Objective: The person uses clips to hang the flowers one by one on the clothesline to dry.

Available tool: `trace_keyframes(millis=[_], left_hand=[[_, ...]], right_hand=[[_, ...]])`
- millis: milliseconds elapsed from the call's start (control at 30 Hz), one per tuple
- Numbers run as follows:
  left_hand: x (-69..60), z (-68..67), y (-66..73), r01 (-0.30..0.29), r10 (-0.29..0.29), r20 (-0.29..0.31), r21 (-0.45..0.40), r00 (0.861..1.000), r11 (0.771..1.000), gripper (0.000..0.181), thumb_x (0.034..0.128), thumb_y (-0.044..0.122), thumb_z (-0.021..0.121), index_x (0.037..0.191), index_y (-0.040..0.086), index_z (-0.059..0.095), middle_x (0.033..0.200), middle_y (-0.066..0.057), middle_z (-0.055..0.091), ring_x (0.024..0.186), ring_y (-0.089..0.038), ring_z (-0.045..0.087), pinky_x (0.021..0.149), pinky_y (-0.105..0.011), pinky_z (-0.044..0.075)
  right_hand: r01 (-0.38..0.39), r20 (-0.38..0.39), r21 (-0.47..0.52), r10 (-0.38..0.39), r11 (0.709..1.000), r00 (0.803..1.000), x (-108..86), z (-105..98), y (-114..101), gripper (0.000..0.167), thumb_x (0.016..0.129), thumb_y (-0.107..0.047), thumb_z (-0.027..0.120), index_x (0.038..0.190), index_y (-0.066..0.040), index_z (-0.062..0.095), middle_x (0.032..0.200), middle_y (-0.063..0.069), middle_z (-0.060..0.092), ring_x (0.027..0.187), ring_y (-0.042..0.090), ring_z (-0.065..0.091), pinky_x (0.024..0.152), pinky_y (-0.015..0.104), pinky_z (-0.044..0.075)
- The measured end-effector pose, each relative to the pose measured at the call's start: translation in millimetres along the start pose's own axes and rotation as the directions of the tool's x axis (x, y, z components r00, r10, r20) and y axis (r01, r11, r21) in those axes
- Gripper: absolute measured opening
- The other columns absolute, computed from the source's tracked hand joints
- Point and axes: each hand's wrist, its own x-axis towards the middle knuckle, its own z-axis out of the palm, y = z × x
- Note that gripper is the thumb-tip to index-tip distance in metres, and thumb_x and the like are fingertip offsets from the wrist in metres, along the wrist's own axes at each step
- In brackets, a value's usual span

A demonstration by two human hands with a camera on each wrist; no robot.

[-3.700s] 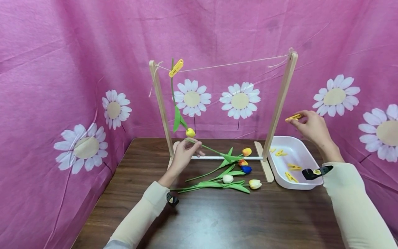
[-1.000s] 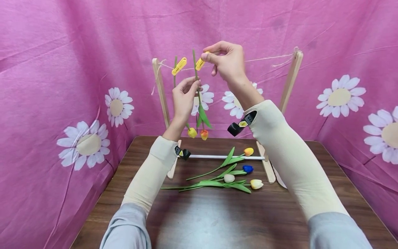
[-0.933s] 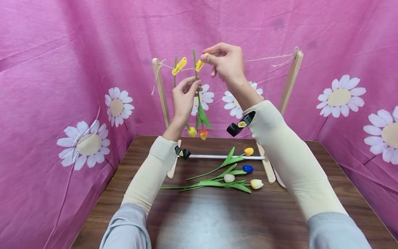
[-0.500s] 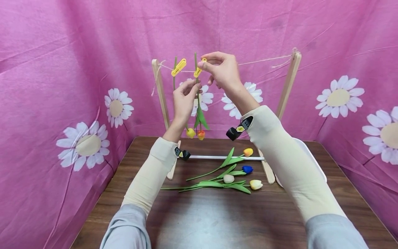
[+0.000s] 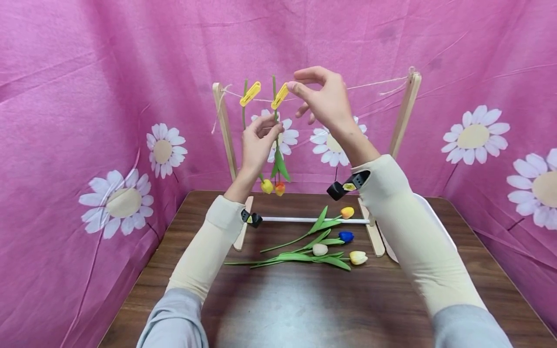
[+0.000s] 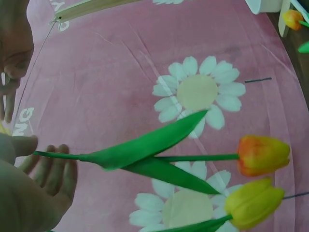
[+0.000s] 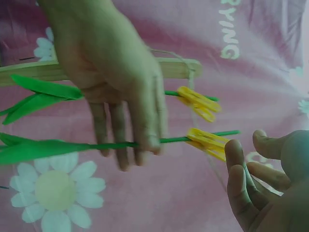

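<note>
My left hand [image 5: 258, 145] pinches the green stem of an orange-red artificial tulip [image 5: 280, 188], which hangs bloom down. Above those fingers, a yellow clothespin [image 5: 280, 95] clips the stem to the string [image 5: 374, 84]. My right hand [image 5: 328, 101] is just right of this clothespin, thumb and fingers spread apart; in the right wrist view a finger lies close to the clothespin's end, and I cannot tell whether it touches. Further left, another yellow clothespin [image 5: 250, 94] holds a yellow tulip [image 5: 267, 186], partly hidden behind my left hand.
The string runs between two wooden posts [image 5: 403, 116], joined low down by a white rod [image 5: 296, 220]. Several tulips, among them a blue one [image 5: 346, 237], lie on the brown table [image 5: 278, 304]. A white tray [image 5: 435, 217] is mostly hidden behind my right arm.
My right hand brought a clothespin from above the tray and clipped it on the stem, then let go and drew back rightward. Earlier, my left hand raised the orange-red tulip from the table.
</note>
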Motion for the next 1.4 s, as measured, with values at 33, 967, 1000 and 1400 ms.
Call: trace_keyframes(millis=[33, 967, 1000, 1400], left_hand=[[-2.3, -2.0, 0.2, 0.005, -0.006, 0.017, 0.029, 1.0, 1.0, 0.037, 0.1009, 0.006, 0.072, 0.136, -0.004, 0.065, 0.122, -0.023, 0.075, 0.107, -0.025, 0.076, 0.098, -0.032, 0.061], [-122.7, -89.9, -107.0, 0.009, -0.308, 0.538, 0.488, 0.785, 0.873, 0.015, 0.1028, 0.003, 0.062, 0.109, 0.002, 0.076, 0.095, -0.018, 0.077, 0.083, -0.036, 0.075, 0.07, -0.028, 0.062], [-125.8, -90.7, -113.7, 0.011, -0.32, 0.546, 0.494, 0.774, 0.87, 0.015, 0.1027, 0.002, 0.062, 0.109, 0.001, 0.076, 0.095, -0.019, 0.077, 0.084, -0.036, 0.076, 0.07, -0.027, 0.062], [-151.1, -84.1, -154.7, -0.116, -0.37, 0.615, 0.605, 0.696, 0.787, 0.012, 0.1, 0.004, 0.066, 0.103, 0.002, 0.077, 0.091, -0.005, 0.078, 0.083, -0.007, 0.066, 0.077, -0.025, 0.056]], right_hand=[[0.012, -0.01, -0.004, -0.012, 1.0, 1.0, -2.3, -4, 0, 0.037, 0.098, -0.025, 0.08, 0.131, -0.009, 0.073, 0.13, 0.009, 0.073, 0.055, 0.014, 0.072, 0.04, 0.023, 0.049], [-0.148, -0.163, -0.462, 0.08, 0.874, 0.983, -93.6, -179, 135, 0.048, 0.106, -0.046, 0.064, 0.106, 0.002, 0.073, 0.063, -0.025, 0.065, 0.045, 0.007, 0.061, 0.039, 0.024, 0.044], [-0.158, -0.148, -0.495, 0.096, 0.854, 0.984, -96.8, -185, 143, 0.05, 0.106, -0.049, 0.064, 0.105, 0.001, 0.073, 0.064, -0.024, 0.066, 0.046, 0.008, 0.061, 0.04, 0.024, 0.044], [-0.17, 0.098, -0.756, 0.366, 0.633, 0.925, -114.4, -226, 245, 0.025, 0.104, -0.021, 0.064, 0.112, 0.002, 0.071, 0.087, 0.013, 0.076, 0.064, 0.021, 0.072, 0.053, 0.034, 0.053]])
